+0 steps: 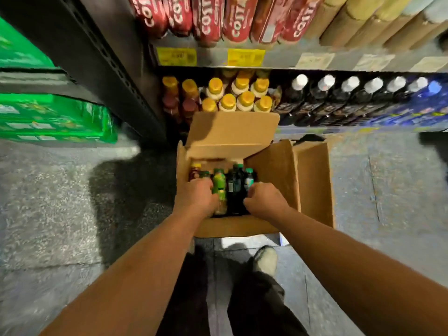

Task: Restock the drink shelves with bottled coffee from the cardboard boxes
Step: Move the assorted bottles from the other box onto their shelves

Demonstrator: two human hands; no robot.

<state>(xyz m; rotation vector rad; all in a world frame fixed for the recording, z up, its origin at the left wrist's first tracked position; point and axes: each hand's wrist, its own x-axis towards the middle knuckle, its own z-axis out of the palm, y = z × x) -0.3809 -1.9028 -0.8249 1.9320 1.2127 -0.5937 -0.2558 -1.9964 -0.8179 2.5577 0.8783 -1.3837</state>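
Forearms (135,275) foremost; left hand (196,197), right hand (265,201) apart in box (237,226), grips on bottles (219,183) indiscernible.

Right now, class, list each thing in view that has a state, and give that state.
Box, open, flaps up.
Boxed bottles, upright, capped.
Left hand, in the box, fingers curled; grip unclear.
Right hand, in the box, fingers curled; grip unclear.
Shelf bottles, upright, capped.

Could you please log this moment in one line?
left hand: grips bottles | right hand: grips bottles | cardboard box: open
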